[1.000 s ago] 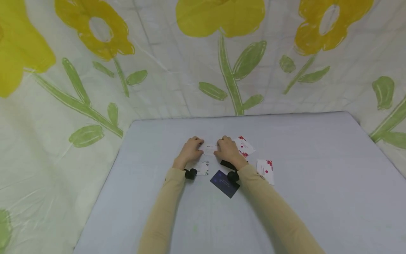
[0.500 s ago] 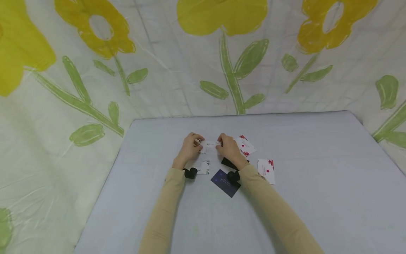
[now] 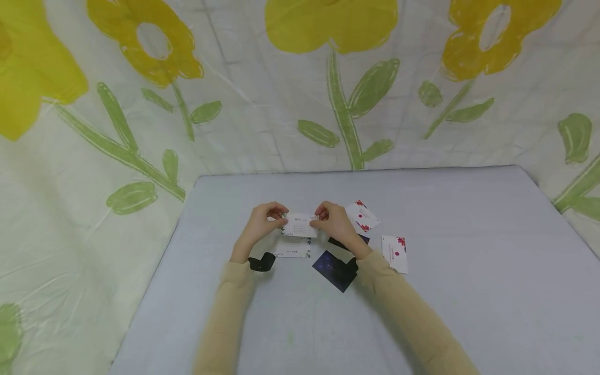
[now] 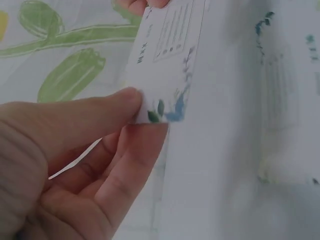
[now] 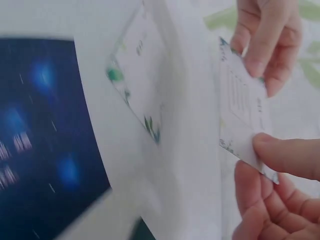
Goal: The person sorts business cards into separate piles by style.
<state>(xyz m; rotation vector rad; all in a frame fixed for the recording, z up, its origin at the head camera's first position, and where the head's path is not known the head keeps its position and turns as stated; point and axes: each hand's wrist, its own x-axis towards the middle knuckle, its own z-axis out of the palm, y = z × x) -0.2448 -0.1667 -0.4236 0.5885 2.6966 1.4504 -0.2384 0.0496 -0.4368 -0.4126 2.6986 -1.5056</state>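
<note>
A white business card (image 3: 299, 225) with printed text and leafy corners is pinched by both hands. My left hand (image 3: 261, 223) grips its left end between thumb and fingers; in the left wrist view the thumb (image 4: 107, 107) lies on the printed face. The right end is pinched by my right hand (image 3: 335, 224), whose thumb (image 5: 287, 155) also presses the printed face in the right wrist view. Below it, a matching leaf-patterned card (image 3: 291, 250) lies on the table, its upper part overlapped by the held card in the head view.
A dark blue card (image 3: 328, 266) and a black card (image 3: 363, 238) lie near my right wrist, partly covered. Two white cards with red flowers, one upper (image 3: 363, 217) and one lower (image 3: 395, 251), lie farther right. A flower-printed curtain (image 3: 253, 120) hangs behind the table (image 3: 469, 260).
Both hands have lifted the white card and brought it closer and slightly left, over the matching card. My left wrist has swung outward to the left.
</note>
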